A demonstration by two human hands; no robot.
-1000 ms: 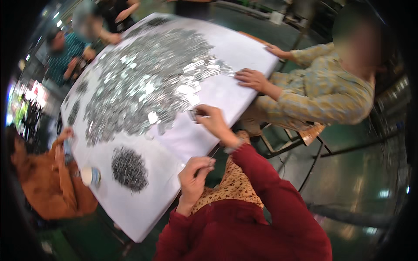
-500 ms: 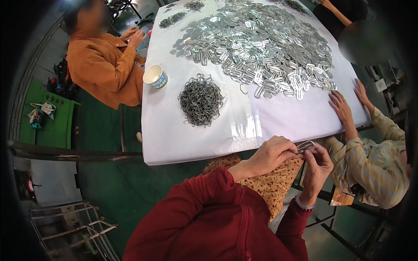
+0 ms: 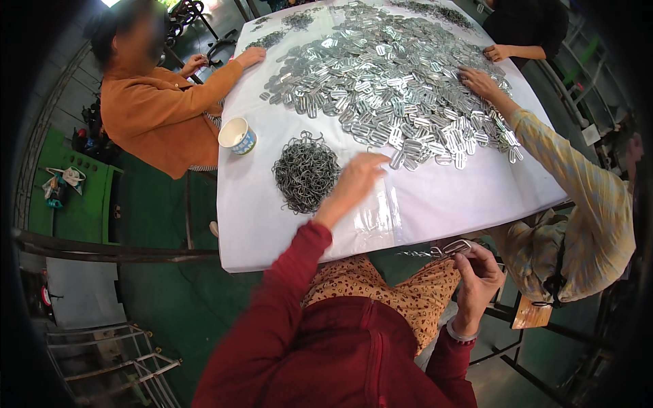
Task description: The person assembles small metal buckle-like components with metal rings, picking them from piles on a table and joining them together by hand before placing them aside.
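My left hand (image 3: 354, 185) is over the table, between the heap of dark bent wire hooks (image 3: 305, 175) and the near edge of a large pile of flat, slotted metal buckles (image 3: 408, 85). Motion smears its fingers, so I cannot make out whether they hold anything. Below the table's front edge, my right hand (image 3: 481, 280) pinches a slotted metal buckle (image 3: 457, 248) between thumb and fingers. Small wire pieces (image 3: 416, 253) stick out from its left side.
A white-and-blue paper cup (image 3: 238, 136) stands at the table's left edge. On the left a person in an orange jacket (image 3: 153, 115) reaches onto the white table (image 3: 252, 231). To the right, another person's hand (image 3: 481, 83) touches the buckle pile. A dark-sleeved person's hand (image 3: 500, 52) rests farther back.
My left hand has left the buckle and moved up and left over the table. My right hand still holds the buckle. The person on the right has reached into the pile; the orange-jacketed person extends an arm.
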